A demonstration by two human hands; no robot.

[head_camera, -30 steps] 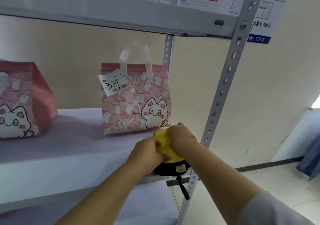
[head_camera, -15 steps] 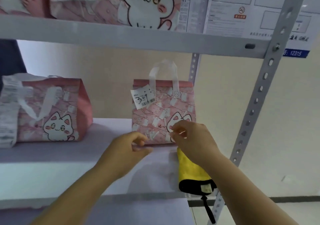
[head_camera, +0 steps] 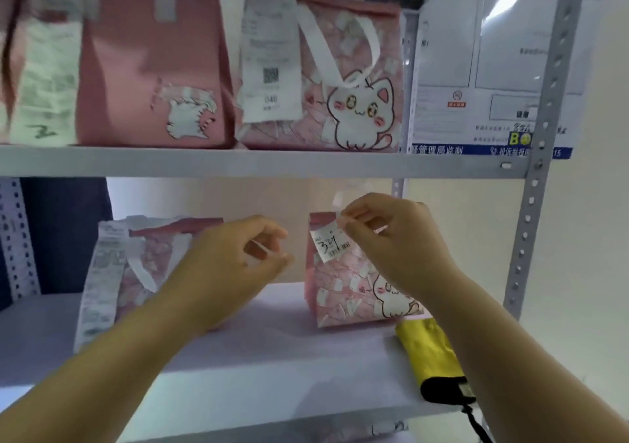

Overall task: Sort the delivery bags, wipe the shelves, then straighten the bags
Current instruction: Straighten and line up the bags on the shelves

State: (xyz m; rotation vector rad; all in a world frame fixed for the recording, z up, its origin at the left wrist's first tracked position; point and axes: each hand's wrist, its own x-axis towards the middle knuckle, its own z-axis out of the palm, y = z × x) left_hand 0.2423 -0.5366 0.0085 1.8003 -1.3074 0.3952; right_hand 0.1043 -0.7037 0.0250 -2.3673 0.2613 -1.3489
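Step in hand, judged: straightening.
- Pink cat-print fabric delivery bag (head_camera: 340, 292): upright at the right end of the white middle shelf (head_camera: 272, 357).
- Right hand (head_camera: 391, 238): pinches the bag's translucent handle.
- Left hand (head_camera: 231, 265): curled, contents indeterminable.
- Yellow microfibre cloth (head_camera: 429, 354): beside the bag.

Next: square the bag to the shelf edge.

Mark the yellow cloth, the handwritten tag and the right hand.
Yellow cloth with black end (head_camera: 430, 351): head view, on its yellow middle.
White handwritten paper tag (head_camera: 330, 247): head view, on the written number.
Right hand (head_camera: 398, 241): head view, back of the hand.
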